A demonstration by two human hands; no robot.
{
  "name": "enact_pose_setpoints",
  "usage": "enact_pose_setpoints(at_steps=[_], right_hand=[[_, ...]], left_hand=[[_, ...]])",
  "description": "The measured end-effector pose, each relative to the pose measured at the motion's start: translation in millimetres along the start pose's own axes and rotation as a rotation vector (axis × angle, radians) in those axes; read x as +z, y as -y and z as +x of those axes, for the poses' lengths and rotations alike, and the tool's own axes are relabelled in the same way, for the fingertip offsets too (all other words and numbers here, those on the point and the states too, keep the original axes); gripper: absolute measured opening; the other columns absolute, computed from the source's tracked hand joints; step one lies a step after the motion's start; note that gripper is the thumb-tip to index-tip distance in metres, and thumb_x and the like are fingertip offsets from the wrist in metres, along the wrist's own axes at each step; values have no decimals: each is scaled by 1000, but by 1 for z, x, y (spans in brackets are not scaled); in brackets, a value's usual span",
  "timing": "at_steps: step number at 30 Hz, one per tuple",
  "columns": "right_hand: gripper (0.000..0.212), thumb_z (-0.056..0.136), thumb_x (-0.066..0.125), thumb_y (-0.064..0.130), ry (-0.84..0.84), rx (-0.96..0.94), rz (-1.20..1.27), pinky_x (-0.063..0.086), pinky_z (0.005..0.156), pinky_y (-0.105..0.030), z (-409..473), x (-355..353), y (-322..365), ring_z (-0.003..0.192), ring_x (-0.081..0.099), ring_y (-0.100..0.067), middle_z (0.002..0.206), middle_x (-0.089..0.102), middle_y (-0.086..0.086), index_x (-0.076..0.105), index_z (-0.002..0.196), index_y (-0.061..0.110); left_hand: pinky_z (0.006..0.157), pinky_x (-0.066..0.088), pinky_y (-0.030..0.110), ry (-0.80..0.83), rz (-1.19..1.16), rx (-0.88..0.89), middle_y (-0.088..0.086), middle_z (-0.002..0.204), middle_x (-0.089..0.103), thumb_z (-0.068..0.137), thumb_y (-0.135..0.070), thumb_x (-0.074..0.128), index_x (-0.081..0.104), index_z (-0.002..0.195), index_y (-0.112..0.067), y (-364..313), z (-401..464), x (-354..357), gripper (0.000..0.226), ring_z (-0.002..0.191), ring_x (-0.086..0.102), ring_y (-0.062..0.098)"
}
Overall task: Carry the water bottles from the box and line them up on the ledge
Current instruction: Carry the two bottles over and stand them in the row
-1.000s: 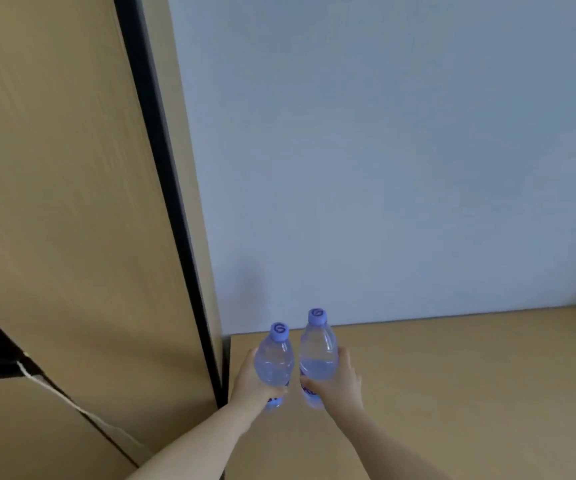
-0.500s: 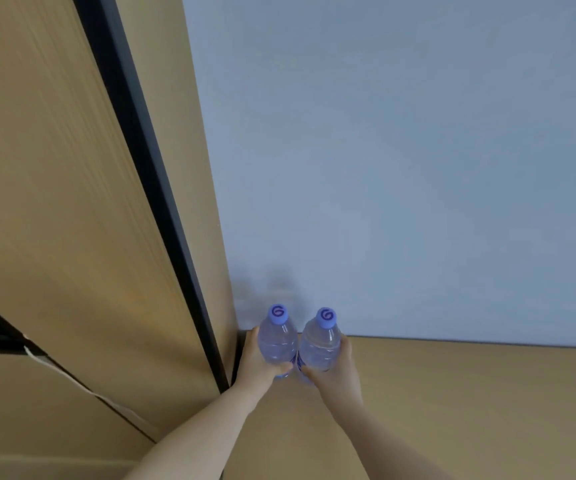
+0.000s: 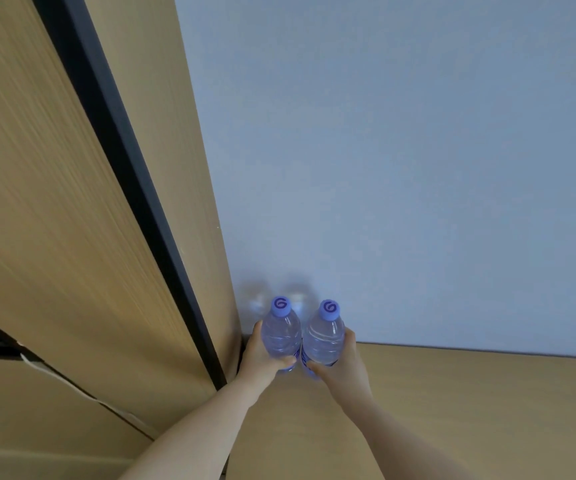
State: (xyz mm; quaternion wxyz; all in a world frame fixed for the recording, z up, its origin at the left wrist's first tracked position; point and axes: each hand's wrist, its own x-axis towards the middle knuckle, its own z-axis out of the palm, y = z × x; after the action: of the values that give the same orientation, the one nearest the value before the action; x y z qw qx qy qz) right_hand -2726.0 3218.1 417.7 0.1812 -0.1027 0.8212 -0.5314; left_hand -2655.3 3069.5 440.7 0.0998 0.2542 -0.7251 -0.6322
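Pale blue-grey wall [image 3: 400,150] fills the upper right and centre of the frame. Tan wood panel [image 3: 44,202] covers the left side, with a black vertical strip [image 3: 134,188] running diagonally from top left down to the lower centre. Wood ledge [image 3: 470,410] spans the lower right, meeting the wall along a dark seam.

Both forearms come up from the bottom edge. Left hand [image 3: 262,358] is wrapped around the left bottle [image 3: 280,336], thumb across its front, fingers behind. Right hand [image 3: 343,365] is wrapped around the right bottle [image 3: 324,339] the same way.

Both bottles are upright, clear, with purple caps, side by side and touching, lower centre of the frame, in the corner where ledge, wall and panel meet. Bottle bases are hidden by the hands; can't tell if they're on the ledge. Faint bottle shadows on the wall just above the caps.
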Motion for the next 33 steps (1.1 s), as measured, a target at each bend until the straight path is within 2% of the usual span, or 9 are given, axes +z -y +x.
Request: enact_pose_setpoints(at_steps=[5,7,11,13,15,18,22,28,33], right_hand=[[63,68,82,21,48,3,12,43,56,-6,4,-3,0,82,60,10,104,62,17,41,115,35],[61,70,81,18,55,2,10,44,58,-9,4,-3,-2,87,61,5,107,61,13,42,115,31],[55,75,79,18,50,58,-24,48,73,-22,-4,-2,-8,97,61,-11,115,56,4,42,116,21],[53,81,75,23,56,105,-86,43,76,-26,-13,-2,-14,100,57,-14,114,52,5,42,122,18],[48,90,65,27,89,149,-207,40,78,-26,-25,0,-22,101,53,-15,116,53,3,44,130,13],[36,94,56,29,146,178,-314,39,77,-23,-51,9,-29,98,55,-14,119,59,1,52,126,13],[28,94,54,34,200,156,-380,42,76,-22,-89,31,-22,94,56,-10,104,59,8,57,116,17],[12,93,51,33,336,80,-454,48,81,-25,-141,92,18,95,62,-15,96,62,7,57,97,24],[24,98,48,31,511,-56,-525,50,83,-30,-190,178,70,96,63,-19,96,65,0,62,103,14]], left_hand=[[70,48,7,47,-4,-23,-9,101,64,70,8,78,51,103,-33,5,-1,-2,59,87,62,-10],[73,48,9,82,-11,-86,-9,105,63,71,6,79,51,108,-30,6,-1,-4,58,92,62,-5],[97,41,26,20,15,-272,3,130,54,80,-3,74,39,136,-11,13,-14,-8,66,114,51,12],[97,37,27,21,85,-357,7,138,49,88,-12,68,35,141,-9,19,-28,-8,63,122,48,17],[95,41,27,21,158,-402,11,135,52,93,-14,62,43,137,-6,27,-46,-9,48,120,51,20],[78,46,24,-21,228,-369,13,120,62,96,-8,52,59,117,-6,35,-70,-14,22,98,57,17],[70,46,25,19,218,-423,8,106,61,97,-10,48,59,104,-12,38,-103,-31,13,90,56,18],[59,39,21,50,191,-507,7,98,59,99,-17,44,61,97,-17,52,-158,-106,18,80,53,18],[61,41,20,-102,189,-500,4,98,61,101,-17,43,60,98,-15,71,-225,-205,18,79,55,15]])
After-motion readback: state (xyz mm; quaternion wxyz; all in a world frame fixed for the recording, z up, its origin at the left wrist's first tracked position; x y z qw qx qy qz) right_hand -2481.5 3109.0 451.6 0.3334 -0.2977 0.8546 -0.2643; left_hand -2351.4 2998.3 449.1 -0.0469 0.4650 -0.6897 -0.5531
